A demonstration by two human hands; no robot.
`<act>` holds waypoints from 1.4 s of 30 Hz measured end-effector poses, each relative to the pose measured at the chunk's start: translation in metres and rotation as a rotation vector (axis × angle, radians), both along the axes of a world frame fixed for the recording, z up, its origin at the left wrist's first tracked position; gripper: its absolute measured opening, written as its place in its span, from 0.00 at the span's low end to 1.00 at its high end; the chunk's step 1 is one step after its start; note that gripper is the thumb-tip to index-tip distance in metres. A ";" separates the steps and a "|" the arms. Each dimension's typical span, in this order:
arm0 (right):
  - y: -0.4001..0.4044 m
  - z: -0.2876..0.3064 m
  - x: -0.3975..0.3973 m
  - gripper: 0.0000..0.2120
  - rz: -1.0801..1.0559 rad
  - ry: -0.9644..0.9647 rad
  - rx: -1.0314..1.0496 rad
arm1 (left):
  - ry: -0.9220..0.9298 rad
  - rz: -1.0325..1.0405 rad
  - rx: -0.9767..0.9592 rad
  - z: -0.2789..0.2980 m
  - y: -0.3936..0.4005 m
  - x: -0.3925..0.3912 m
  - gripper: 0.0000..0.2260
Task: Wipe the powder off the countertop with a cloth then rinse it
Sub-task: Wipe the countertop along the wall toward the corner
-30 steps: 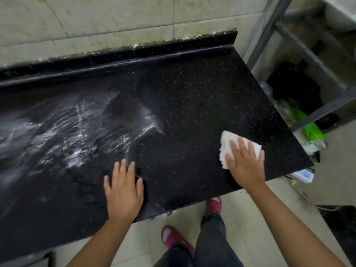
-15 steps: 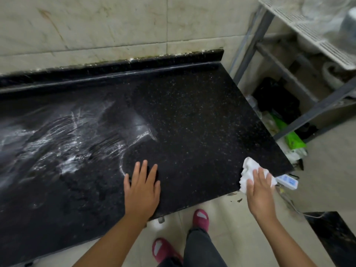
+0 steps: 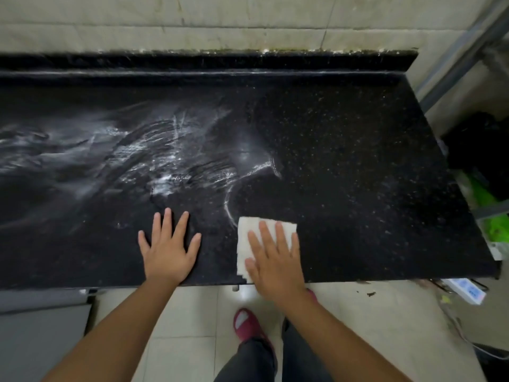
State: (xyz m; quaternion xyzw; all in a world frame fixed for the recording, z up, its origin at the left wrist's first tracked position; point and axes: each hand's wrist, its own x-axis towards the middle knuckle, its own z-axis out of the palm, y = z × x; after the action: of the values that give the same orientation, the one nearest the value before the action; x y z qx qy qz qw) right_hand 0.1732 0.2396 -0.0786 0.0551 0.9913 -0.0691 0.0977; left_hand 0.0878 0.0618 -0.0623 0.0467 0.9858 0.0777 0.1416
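A black speckled countertop fills the view. White powder is smeared in streaks across its left and middle parts; the right part looks dark and free of streaks. A folded white cloth lies flat near the front edge, just right of a curved powder line. My right hand presses flat on the cloth with straight fingers and covers most of it. My left hand rests flat on the bare counter to the left of the cloth, fingers spread.
A tiled wall backs the counter. A metal rack stands at the right with green bags below it. A white power strip lies on the floor tiles by the counter's right corner. My feet in red slippers are below.
My right hand carried the cloth from the counter's front right corner back left, and it now lies flat beside the powder line. My left hand stayed flat on the counter.
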 end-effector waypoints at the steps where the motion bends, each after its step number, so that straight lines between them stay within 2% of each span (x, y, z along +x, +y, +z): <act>1: -0.003 -0.001 0.011 0.24 0.032 -0.036 -0.002 | 0.009 0.001 0.006 0.000 0.000 0.000 0.25; 4: 0.029 -0.006 0.048 0.25 0.003 0.019 0.048 | 0.029 0.000 0.020 -0.002 0.000 0.002 0.25; 7: 0.073 0.001 0.063 0.28 -0.207 -0.068 0.059 | 0.027 0.006 -0.002 -0.004 -0.002 0.002 0.25; 11: 0.093 0.013 0.025 0.45 -0.425 -0.190 0.086 | 0.039 0.006 -0.012 -0.005 -0.001 -0.001 0.26; 14: 0.064 0.012 -0.019 0.50 -0.358 -0.072 0.027 | 0.035 0.006 0.015 -0.004 -0.001 -0.001 0.26; 16: 0.034 0.010 -0.046 0.46 -0.199 -0.107 0.076 | 0.030 0.002 0.020 -0.004 -0.002 -0.001 0.26; 19: -0.016 0.006 -0.053 0.26 0.007 -0.054 0.046 | 0.044 0.003 0.057 -0.006 -0.004 0.000 0.28; 20: -0.028 0.004 -0.045 0.23 0.094 -0.035 0.044 | 0.051 0.002 0.070 -0.007 -0.005 0.000 0.31; 22: -0.035 -0.003 -0.019 0.23 0.235 0.046 0.029 | 0.059 -0.007 0.080 -0.010 -0.005 -0.002 0.35; 24: -0.015 -0.007 0.010 0.25 0.325 0.072 0.039 | 0.060 -0.016 0.059 -0.013 -0.006 -0.002 0.33; 27: 0.043 -0.010 0.038 0.24 0.237 0.105 0.102 | 0.063 -0.031 0.040 -0.012 -0.007 -0.003 0.26; 30: 0.086 0.003 0.033 0.26 -0.021 -0.053 0.116 | 0.092 -0.032 0.037 -0.009 -0.006 -0.003 0.23; 33: 0.080 0.016 -0.022 0.43 -0.195 -0.175 0.192 | 0.089 -0.061 0.013 -0.009 -0.006 -0.002 0.22; 34: 0.067 0.019 -0.044 0.45 -0.222 -0.184 0.172 | 0.076 -0.064 0.011 -0.008 -0.006 -0.003 0.22; 38: -0.006 0.006 -0.091 0.33 -0.011 -0.086 0.142 | 0.062 -0.068 -0.004 -0.010 -0.007 -0.003 0.21; 40: -0.036 0.000 -0.083 0.31 0.098 -0.011 0.088 | 0.065 -0.059 0.009 -0.010 -0.007 -0.003 0.21; 42: -0.047 0.001 -0.057 0.26 0.256 -0.052 0.031 | 0.074 -0.059 0.020 -0.010 -0.008 -0.003 0.21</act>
State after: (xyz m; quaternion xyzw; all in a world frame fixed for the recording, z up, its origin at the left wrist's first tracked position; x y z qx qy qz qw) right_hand 0.1160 0.1922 -0.0773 -0.0686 0.9883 -0.0391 0.1303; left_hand 0.0846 0.0535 -0.0718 0.0798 0.9877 0.0816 0.1069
